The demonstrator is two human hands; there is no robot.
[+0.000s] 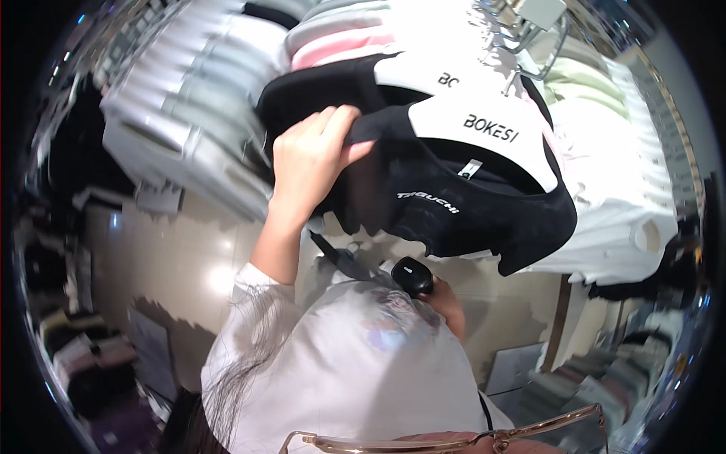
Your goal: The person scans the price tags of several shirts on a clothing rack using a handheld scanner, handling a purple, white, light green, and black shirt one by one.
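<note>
My left hand (317, 150) pinches the shoulder of a black T-shirt (476, 221) that hangs on a white hanger (488, 125) bearing printed writing. White lettering runs across the shirt's chest, and a small tag shows inside its neck. Behind it hangs another black garment (323, 85) on a similar white hanger (420, 74). Low in front of my body, my right hand (445, 301) is closed around a black handheld device (412, 276) with a rounded head; its fingers are partly hidden. What kind of device it is, I cannot tell.
White and grey garments (215, 85) hang closely at the left. Pink ones (340, 48) are at the top, white and pale green ones (590, 91) at the right. Metal hooks (510, 40) hold the hangers. Folded or hanging clothes (601, 374) fill the lower right, above a shiny tiled floor (170, 255).
</note>
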